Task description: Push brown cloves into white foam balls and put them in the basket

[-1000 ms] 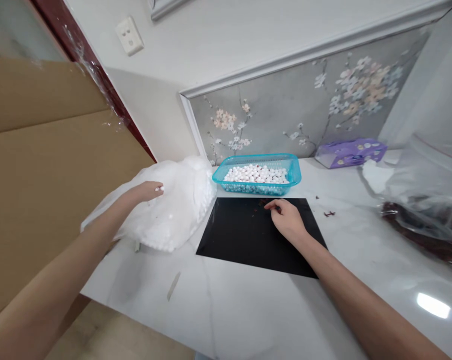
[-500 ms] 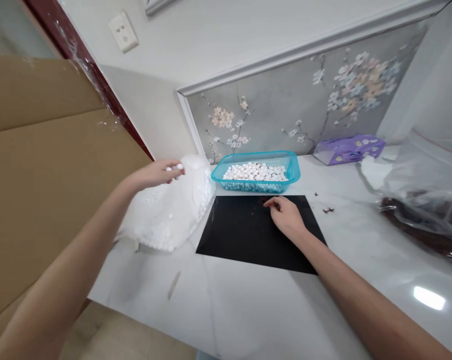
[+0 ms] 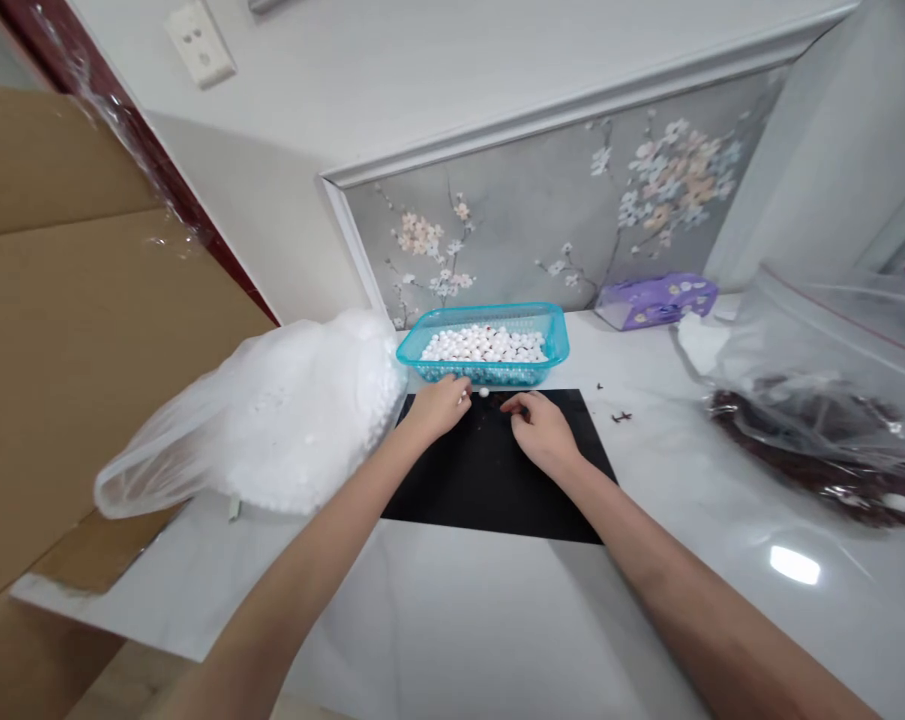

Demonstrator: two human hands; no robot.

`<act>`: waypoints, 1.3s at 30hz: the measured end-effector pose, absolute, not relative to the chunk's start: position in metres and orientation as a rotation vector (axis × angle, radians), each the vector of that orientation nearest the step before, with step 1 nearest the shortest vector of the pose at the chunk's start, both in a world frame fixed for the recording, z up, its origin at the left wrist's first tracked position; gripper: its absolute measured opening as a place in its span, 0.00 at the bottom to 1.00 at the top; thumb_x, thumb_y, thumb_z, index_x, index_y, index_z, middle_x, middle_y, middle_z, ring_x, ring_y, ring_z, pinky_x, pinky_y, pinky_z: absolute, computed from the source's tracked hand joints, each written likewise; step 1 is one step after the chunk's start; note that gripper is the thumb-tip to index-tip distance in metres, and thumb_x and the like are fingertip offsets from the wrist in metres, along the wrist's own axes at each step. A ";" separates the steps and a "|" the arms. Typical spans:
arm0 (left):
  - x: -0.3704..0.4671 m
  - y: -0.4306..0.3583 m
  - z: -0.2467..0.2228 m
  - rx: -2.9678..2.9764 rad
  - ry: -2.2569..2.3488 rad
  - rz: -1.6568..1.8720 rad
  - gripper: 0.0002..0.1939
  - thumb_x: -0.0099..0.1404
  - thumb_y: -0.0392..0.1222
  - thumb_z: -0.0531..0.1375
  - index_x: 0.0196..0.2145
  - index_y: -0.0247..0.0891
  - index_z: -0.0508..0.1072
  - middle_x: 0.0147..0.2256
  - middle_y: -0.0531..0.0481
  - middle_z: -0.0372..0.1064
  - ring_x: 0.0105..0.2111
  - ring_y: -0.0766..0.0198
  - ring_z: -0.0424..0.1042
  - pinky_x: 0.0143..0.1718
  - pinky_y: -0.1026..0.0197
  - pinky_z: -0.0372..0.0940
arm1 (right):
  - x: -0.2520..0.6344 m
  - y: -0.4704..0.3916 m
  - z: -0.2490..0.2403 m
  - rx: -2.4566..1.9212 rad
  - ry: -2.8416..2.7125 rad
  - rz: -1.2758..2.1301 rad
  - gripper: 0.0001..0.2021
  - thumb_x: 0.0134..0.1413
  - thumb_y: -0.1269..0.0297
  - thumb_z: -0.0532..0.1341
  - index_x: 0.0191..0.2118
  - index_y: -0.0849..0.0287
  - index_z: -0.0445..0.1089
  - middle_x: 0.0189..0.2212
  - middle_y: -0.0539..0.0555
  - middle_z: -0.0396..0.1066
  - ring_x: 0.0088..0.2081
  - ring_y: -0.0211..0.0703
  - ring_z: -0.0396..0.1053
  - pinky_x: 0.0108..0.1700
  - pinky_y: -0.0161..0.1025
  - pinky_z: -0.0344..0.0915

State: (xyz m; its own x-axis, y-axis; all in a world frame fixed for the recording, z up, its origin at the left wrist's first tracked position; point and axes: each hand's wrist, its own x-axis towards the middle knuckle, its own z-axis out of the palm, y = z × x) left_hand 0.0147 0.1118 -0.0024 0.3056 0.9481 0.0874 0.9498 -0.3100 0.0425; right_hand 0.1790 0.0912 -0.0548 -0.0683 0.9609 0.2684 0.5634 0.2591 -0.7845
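Note:
My left hand (image 3: 441,408) is closed on small white balls, one showing at its fingertips, over the back left of a black mat (image 3: 489,480). A loose white ball (image 3: 484,392) sits at the mat's back edge, between my hands. At the mat's back right, my right hand (image 3: 546,432) has its fingers curled together close to small dark brown bits; what they pinch is too small to make out. Just behind both hands stands a turquoise basket (image 3: 482,375) with many white balls in it.
On the left lies a translucent bag (image 3: 294,410) of white balls, beside a large cardboard box (image 3: 84,330). A clear zip bag (image 3: 819,400) with dark brown pieces is on the right. A purple packet (image 3: 658,302) rests against the wall; brown bits (image 3: 621,417) lie on the white table.
My left hand has moved right from the bag to the mat, with white balls in it. A white ball now lies on the mat. My right hand stays at the mat's back.

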 end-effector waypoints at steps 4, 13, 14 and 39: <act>0.013 0.105 -0.016 -2.452 -1.820 -0.245 0.16 0.64 0.40 0.48 0.47 0.38 0.66 0.45 0.42 0.64 0.42 0.54 0.68 0.37 0.57 0.63 | 0.175 0.082 -0.049 -1.407 -2.021 0.431 0.18 0.52 0.70 0.51 0.47 0.54 0.69 0.42 0.53 0.67 0.32 0.39 0.67 0.30 0.35 0.57; 0.000 0.101 -0.035 -2.455 -1.767 -0.766 0.20 0.60 0.45 0.56 0.51 0.43 0.65 0.47 0.47 0.65 0.46 0.56 0.66 0.44 0.57 0.63 | 0.172 0.077 -0.049 -1.380 -2.190 0.232 0.12 0.58 0.67 0.50 0.39 0.55 0.70 0.40 0.51 0.67 0.32 0.36 0.68 0.27 0.34 0.54; -0.001 0.101 -0.036 -2.461 -1.790 -0.845 0.19 0.60 0.46 0.56 0.50 0.43 0.66 0.47 0.47 0.65 0.45 0.57 0.67 0.44 0.57 0.63 | 0.172 0.077 -0.049 -1.383 -2.191 0.230 0.12 0.58 0.66 0.50 0.38 0.55 0.70 0.39 0.50 0.68 0.32 0.36 0.68 0.27 0.34 0.55; -0.035 0.014 -0.018 -2.296 -2.217 -0.346 0.17 0.63 0.54 0.50 0.41 0.40 0.63 0.31 0.50 0.67 0.29 0.59 0.68 0.29 0.59 0.58 | 0.171 0.073 -0.044 -1.274 -2.304 0.279 0.09 0.58 0.66 0.51 0.35 0.57 0.68 0.39 0.50 0.68 0.31 0.35 0.67 0.28 0.33 0.54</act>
